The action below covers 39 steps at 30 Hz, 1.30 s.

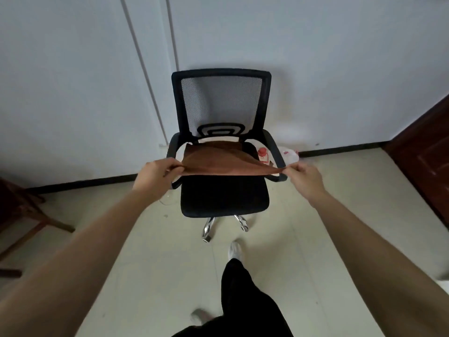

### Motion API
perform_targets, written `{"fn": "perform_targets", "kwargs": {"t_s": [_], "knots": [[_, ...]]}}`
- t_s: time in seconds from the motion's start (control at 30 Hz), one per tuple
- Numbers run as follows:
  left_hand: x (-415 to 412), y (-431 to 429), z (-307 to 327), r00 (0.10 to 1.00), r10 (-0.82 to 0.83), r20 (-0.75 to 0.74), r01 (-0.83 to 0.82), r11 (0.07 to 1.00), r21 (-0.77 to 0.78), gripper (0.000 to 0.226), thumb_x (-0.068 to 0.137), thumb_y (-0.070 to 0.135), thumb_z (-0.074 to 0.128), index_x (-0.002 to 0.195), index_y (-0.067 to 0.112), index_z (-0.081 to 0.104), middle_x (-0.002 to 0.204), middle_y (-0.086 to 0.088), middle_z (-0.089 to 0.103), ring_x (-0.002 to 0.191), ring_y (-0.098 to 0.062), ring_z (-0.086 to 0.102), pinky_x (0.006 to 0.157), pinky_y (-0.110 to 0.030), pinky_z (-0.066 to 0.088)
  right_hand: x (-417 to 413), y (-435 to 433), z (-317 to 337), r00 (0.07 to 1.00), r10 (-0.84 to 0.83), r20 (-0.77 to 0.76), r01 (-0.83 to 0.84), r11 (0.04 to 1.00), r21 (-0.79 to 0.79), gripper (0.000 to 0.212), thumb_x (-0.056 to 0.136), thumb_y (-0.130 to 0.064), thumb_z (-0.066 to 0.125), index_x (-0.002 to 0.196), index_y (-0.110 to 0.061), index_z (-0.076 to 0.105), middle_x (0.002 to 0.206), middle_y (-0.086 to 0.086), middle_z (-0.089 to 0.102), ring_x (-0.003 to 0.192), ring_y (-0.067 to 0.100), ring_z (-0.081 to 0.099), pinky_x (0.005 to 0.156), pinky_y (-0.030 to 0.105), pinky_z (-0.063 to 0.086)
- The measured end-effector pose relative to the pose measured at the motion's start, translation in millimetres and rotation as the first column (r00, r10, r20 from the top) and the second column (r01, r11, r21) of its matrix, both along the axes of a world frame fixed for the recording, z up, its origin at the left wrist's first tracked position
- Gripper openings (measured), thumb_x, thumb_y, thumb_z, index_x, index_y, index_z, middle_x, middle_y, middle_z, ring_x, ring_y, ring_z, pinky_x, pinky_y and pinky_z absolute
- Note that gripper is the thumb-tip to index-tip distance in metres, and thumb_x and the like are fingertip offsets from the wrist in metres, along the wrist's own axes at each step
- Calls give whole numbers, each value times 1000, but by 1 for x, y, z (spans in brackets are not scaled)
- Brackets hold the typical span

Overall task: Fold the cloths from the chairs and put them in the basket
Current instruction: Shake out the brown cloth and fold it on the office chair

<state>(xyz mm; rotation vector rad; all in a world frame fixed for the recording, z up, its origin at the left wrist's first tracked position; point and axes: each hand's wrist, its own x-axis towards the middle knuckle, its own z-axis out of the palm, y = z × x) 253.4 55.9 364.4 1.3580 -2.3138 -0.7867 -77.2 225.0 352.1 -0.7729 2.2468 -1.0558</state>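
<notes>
A soft brown cloth (218,159) is stretched out over the seat of a black office chair with a see-through mesh back (224,190). The far edge of the cloth seems to lie at the back of the seat, and the near edge is lifted up in the air.

The left hand (155,175) pinches the near left corner of the cloth. The right hand (303,175) pinches the near right corner. Both hands are closed on the cloth and pull it tight between them.

The step now looks like the start of a fold. To do it well, I think the two hands should stay level and keep the edge straight, so the cloth does not sag in the middle. Then the near corners can go over to meet the far corners, neat and even. The seat is a good flat place to press the fold down.

The basket is not in sight, so it will have to be found after.

A small bottle with a red cap (263,155) stands on the floor behind the chair. It has a red label, but the words are too small to read.
</notes>
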Motion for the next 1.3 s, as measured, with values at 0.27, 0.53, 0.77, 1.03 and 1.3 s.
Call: {"fn": "perform_targets", "kwargs": {"t_s": [0.27, 0.53, 0.77, 1.03, 1.3], "knots": [[28, 90, -126, 963, -118, 241, 54, 965, 257, 15, 94, 32, 58, 101, 27, 70, 98, 2, 73, 91, -25, 65, 75, -33, 49, 47, 89, -106, 992, 124, 26, -125, 923, 364, 14, 87, -23, 65, 93, -17, 76, 92, 2, 74, 95, 24, 67, 85, 30, 46], [25, 98, -175, 919, -134, 372, -14, 929, 369, 17, 96, 34, 50, 102, 29, 65, 97, -1, 71, 87, -27, 63, 69, -32, 47, 41, 90, -144, 979, 188, 83, -205, 880, 429, 15, 87, -24, 64, 94, -20, 76, 95, -4, 74, 92, 16, 65, 80, 25, 43], [-26, 16, -188, 903, 22, 429, -209, 896, 393, 21, 96, 27, 51, 107, 20, 68, 106, -5, 69, 97, -28, 61, 76, -31, 44, -20, -1, -163, 970, 190, 154, -234, 903, 360, 15, 88, -23, 65, 100, -20, 74, 94, -4, 71, 90, 13, 63, 76, 22, 41], [-88, -99, -207, 846, 58, 530, -253, 919, 303, 28, 100, 23, 43, 111, 11, 66, 112, -16, 66, 103, -39, 59, 84, -40, 48, -83, -132, -201, 932, 348, 99, -360, 868, 340, 27, 93, -34, 60, 113, -22, 72, 109, -4, 72, 98, 13, 65, 77, 19, 41], [-138, -194, -262, 860, 219, 461, -385, 871, 305, 28, 93, 22, 47, 110, 15, 68, 107, -9, 68, 90, -27, 59, 74, -31, 42, -120, -244, -270, 912, 410, -2, -390, 870, 303, 27, 95, -37, 60, 114, -22, 71, 111, -6, 72, 91, 5, 64, 79, 14, 40]]}}
